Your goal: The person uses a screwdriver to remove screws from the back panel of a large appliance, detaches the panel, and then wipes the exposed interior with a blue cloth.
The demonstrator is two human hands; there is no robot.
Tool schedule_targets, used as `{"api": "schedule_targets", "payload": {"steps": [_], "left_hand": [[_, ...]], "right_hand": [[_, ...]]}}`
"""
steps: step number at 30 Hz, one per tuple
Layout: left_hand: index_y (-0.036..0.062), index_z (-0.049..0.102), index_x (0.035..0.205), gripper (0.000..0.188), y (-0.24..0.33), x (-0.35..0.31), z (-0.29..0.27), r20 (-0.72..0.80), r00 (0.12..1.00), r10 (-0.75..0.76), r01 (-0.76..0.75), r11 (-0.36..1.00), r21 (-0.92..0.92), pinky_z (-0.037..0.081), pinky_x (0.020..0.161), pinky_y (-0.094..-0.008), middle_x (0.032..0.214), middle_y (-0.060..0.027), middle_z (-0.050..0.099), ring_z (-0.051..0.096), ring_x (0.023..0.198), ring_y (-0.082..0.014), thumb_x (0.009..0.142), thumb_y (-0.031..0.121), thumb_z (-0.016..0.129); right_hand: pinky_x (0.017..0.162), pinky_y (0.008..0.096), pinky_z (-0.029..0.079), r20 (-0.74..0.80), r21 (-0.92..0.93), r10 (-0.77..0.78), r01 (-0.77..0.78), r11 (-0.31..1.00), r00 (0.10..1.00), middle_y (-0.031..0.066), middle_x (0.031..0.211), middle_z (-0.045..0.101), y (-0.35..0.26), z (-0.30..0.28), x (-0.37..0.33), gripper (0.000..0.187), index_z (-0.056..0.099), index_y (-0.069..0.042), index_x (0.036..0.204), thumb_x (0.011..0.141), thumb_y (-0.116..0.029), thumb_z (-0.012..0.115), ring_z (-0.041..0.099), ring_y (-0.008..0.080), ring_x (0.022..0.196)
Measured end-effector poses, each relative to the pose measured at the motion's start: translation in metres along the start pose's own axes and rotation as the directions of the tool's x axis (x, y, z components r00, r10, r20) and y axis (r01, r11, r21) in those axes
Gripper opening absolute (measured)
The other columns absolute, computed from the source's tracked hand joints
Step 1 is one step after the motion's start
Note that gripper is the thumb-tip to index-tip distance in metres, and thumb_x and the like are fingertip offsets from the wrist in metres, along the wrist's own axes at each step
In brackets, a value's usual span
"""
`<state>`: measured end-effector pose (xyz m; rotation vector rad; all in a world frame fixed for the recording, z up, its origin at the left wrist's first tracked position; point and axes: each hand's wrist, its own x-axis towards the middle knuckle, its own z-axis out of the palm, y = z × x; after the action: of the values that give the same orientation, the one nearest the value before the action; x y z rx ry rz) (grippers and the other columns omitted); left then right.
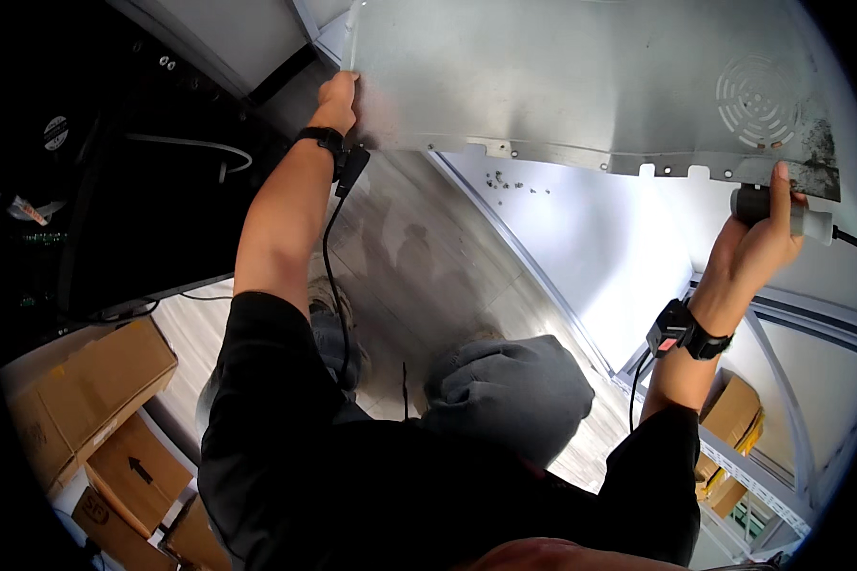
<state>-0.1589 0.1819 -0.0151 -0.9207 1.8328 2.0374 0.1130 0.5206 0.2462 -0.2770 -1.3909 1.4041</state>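
Note:
A large bare-metal panel [543,81] with a round slotted vent and notched lower edge is held up in front of me. My left hand [338,100] is closed on the panel's left edge, its fingertips hidden behind the sheet. At the lower right corner, my right hand [764,233] is closed round a grey and black cylindrical tool [814,225] with a black cord. The thumb of that hand lies against the panel's edge by the dark smudged corner. How its other fingers meet the panel is hidden. Both wrists wear black straps with small devices and cables.
Several small screws [514,183] lie on a white tabletop [581,247] below the panel. To the left stands an open black cabinet [162,190] with a grey cable. Cardboard boxes [95,400] are stacked at lower left; a metal shelf [771,476] holds more cardboard at lower right.

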Motion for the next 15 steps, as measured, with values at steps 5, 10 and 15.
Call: {"api": "schedule_targets", "payload": {"steps": [5, 10, 15], "left_hand": [[-0.0143, 0.057, 0.113, 0.052, 0.008, 0.026, 0.023, -0.114, 0.977, 0.181, -0.143, 0.949, 0.282, 0.045, 0.086, -0.0366, 0.114, -0.0241, 0.062, 0.06, 0.102, -0.0331, 0.076, 0.023, 0.061], [-0.0128, 0.062, 0.104, 0.047, 0.006, 0.046, 0.051, -0.047, 0.974, 0.224, -0.173, 0.856, 0.486, 0.045, 0.086, -0.0386, 0.11, -0.0281, 0.062, 0.06, 0.103, -0.0374, 0.073, 0.022, 0.06], [-0.0108, 0.056, 0.113, 0.052, -0.002, 0.051, 0.073, 0.048, 0.976, 0.212, -0.202, 0.805, 0.558, 0.046, 0.088, -0.0384, 0.116, -0.0256, 0.059, 0.059, 0.106, -0.037, 0.071, 0.018, 0.065]], "right_hand": [[0.055, 0.0268, 0.049, 0.045, -0.246, -0.062, 0.071, 0.967, 0.997, 0.0094, 0.085, 0.063, 0.003, -0.015, 0.0, 0.024, 0.059, -0.001, 0.095, 0.078, -0.004, 0.075, 0.059, 0.0149, 0.065], [0.052, 0.0248, 0.048, 0.088, -0.353, -0.087, 0.113, 0.929, 0.992, 0.0088, 0.082, 0.062, 0.001, -0.018, -0.003, 0.034, 0.053, -0.002, 0.102, 0.077, -0.006, 0.076, 0.06, 0.0142, 0.06], [0.064, 0.0236, 0.05, 0.187, -0.514, -0.209, 0.276, 0.812, 0.96, 0.0062, 0.09, 0.058, 0.005, -0.024, 0.005, 0.039, 0.05, -0.001, 0.107, 0.079, -0.009, 0.076, 0.059, 0.0109, 0.072]]}}
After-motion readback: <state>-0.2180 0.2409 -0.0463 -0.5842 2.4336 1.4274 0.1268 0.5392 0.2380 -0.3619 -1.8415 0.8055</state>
